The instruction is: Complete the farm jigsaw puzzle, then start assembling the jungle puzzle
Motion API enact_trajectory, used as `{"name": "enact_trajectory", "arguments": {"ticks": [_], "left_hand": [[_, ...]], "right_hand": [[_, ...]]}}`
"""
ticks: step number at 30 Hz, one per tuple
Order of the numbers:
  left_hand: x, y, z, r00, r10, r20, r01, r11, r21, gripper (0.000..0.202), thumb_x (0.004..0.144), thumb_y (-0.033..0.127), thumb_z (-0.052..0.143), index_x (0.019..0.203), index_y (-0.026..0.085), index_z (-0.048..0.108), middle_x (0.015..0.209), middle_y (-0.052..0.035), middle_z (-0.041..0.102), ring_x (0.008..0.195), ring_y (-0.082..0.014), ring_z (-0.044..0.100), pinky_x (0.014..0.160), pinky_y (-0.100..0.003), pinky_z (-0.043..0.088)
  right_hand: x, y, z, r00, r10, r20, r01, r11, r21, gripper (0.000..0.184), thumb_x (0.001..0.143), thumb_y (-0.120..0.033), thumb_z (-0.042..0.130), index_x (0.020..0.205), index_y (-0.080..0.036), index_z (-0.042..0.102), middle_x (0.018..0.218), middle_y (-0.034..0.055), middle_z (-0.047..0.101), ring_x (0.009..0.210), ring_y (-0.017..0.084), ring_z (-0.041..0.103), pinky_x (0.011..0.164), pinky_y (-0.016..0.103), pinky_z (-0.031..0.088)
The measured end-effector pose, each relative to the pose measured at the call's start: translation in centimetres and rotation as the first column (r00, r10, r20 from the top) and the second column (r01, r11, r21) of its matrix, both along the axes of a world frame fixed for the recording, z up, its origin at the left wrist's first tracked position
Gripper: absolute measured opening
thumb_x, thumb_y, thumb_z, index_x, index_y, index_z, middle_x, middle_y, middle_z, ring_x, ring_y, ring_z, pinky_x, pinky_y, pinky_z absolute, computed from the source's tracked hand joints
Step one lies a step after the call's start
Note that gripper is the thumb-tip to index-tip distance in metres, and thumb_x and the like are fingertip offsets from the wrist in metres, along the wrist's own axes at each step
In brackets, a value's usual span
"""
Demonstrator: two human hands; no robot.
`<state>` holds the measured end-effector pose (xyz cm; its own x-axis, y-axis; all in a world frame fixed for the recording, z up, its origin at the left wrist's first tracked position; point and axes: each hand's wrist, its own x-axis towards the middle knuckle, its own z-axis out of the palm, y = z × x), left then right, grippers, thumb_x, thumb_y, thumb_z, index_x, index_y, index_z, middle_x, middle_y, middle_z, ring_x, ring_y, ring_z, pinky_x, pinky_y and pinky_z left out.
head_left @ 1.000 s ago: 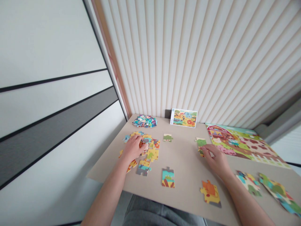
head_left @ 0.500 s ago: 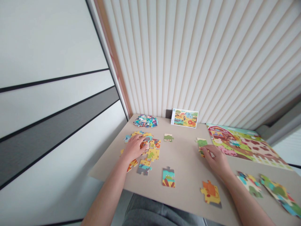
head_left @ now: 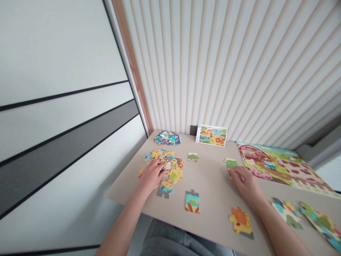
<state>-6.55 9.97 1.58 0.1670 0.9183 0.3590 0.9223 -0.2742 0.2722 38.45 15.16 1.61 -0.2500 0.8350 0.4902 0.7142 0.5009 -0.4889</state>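
The left hand (head_left: pixel 151 176) lay on the loose puzzle pieces (head_left: pixel 176 174) left of centre, its fingers pressed together. The right hand (head_left: pixel 247 185) sat right of centre, fingers close together, with the fingertips (head_left: pixel 231 172) at the lower edge of a green piece (head_left: pixel 231 163); whether they pinched it could not be told. A farm puzzle (head_left: pixel 277 167) lay just beyond, at right.

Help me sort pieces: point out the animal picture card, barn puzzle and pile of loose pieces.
Animal picture card (head_left: pixel 211 135): head view, on its middle.
Barn puzzle (head_left: pixel 279 167): head view, on its middle.
Pile of loose pieces (head_left: pixel 167 138): head view, on its top.
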Motion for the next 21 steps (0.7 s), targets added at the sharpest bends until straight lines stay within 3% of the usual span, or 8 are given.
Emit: {"name": "enact_trajectory", "arguments": {"ticks": [7,12,21], "left_hand": [[-0.5,-1.0,0.1,0.998,-0.057,0.016,0.056,0.998,0.011,0.028,0.101,0.02,0.05,0.121,0.026,0.069,0.119,-0.0079,0.067,0.115,-0.0235,0.063,0.106,-0.043,0.053],[-1.4,-2.5,0.0,0.996,-0.052,0.066,0.051,0.998,0.024,0.03,0.104,0.025,0.045,0.122,0.027,0.069,0.121,-0.0076,0.066,0.113,-0.0225,0.065,0.104,-0.042,0.055],[-3.4,-5.0,0.5,0.981,0.01,0.192,-0.019,0.999,0.042,0.028,0.1,0.028,0.052,0.123,0.029,0.068,0.124,-0.0059,0.067,0.115,-0.0226,0.067,0.105,-0.04,0.055]], "right_hand": [[0.3,0.1,-0.2,1.0,-0.009,0.002,0.009,1.0,0.016,0.027,0.1,-0.043,0.054,0.091,-0.025,0.07,0.095,0.0072,0.076,0.092,0.026,0.069,0.082,0.038,0.053],[0.3,0.3,-0.4,1.0,0.005,0.013,-0.005,1.0,0.006,0.027,0.1,-0.043,0.054,0.09,-0.025,0.07,0.095,0.0076,0.075,0.091,0.026,0.069,0.08,0.038,0.053],[0.1,0.2,-0.2,1.0,-0.001,0.018,0.001,1.0,-0.014,0.028,0.1,-0.045,0.053,0.09,-0.025,0.07,0.096,0.0076,0.075,0.091,0.026,0.069,0.079,0.037,0.054]]}}
